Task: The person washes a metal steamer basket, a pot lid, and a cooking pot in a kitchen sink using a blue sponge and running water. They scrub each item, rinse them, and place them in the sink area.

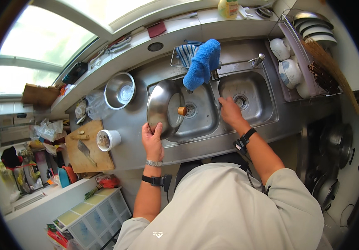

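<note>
My left hand (153, 140) grips the lower rim of a domed stainless steel pot lid (160, 109). The lid is tilted on edge over the left sink basin (203, 123), and its wooden knob (182, 111) faces right. Over the divider between the basins is my right hand (231, 112), its fingers curled. Something small and greyish shows at those fingertips, but I cannot tell whether it is held. The right sink basin (260, 109), with a drain strainer, lies just beyond this hand. A blue towel (203, 64) hangs over the faucet area behind the basins.
Left of the lid are a steel bowl (120, 90), a white tub (114, 140) and a cutting board (99, 132) with a cleaver (84, 148). At right stands a dish rack (312, 78) with bowls (289, 73). A wok (336, 145) sits on the stove side.
</note>
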A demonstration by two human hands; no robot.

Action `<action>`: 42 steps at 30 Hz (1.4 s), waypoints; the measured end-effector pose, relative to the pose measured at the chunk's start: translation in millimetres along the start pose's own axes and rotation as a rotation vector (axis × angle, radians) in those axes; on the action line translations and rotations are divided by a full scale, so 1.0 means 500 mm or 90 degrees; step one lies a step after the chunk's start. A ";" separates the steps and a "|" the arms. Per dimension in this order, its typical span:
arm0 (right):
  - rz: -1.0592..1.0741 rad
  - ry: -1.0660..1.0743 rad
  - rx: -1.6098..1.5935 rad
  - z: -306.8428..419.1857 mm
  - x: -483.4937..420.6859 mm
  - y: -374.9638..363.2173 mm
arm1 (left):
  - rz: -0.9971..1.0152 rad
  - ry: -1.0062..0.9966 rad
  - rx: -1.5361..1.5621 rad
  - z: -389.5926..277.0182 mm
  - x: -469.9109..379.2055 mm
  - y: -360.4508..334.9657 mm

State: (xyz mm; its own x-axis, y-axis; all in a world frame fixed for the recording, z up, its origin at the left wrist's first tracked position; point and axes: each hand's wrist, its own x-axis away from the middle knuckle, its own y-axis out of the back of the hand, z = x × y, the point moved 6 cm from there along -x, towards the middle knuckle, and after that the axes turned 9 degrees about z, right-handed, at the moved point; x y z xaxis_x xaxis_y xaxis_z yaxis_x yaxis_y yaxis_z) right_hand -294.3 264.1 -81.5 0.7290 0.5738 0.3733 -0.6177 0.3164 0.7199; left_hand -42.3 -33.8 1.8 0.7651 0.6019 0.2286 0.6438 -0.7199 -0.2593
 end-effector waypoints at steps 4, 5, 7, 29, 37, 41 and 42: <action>0.030 -0.087 -0.059 -0.009 0.061 -0.038 | 0.006 0.043 0.092 -0.009 -0.006 0.015; 0.030 -0.063 -0.043 -0.004 0.072 -0.044 | 0.010 0.062 0.108 -0.011 -0.007 0.020; 0.069 -0.050 -0.011 -0.005 0.089 -0.060 | 0.001 0.119 0.146 -0.008 -0.010 0.034; 0.021 -0.281 -0.424 0.160 0.026 -0.081 | 0.212 0.295 0.368 0.025 -0.048 0.055; -0.205 -0.073 -0.152 0.220 -0.011 -0.057 | 0.228 0.262 0.208 0.041 -0.067 0.035; -0.220 -0.047 -0.181 0.212 -0.023 -0.072 | 0.266 0.234 0.128 0.043 -0.064 0.016; -0.226 -0.042 -0.199 0.209 -0.023 -0.075 | 0.267 0.240 0.128 0.045 -0.061 0.013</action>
State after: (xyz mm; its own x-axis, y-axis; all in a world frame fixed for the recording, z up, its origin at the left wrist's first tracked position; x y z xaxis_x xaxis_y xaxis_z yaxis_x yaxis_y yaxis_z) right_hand -248.7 166.8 -51.6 0.9220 0.3432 0.1793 -0.3786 0.7023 0.6028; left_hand -61.4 -48.9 -28.0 0.9225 0.0897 0.3754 0.3041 -0.7676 -0.5641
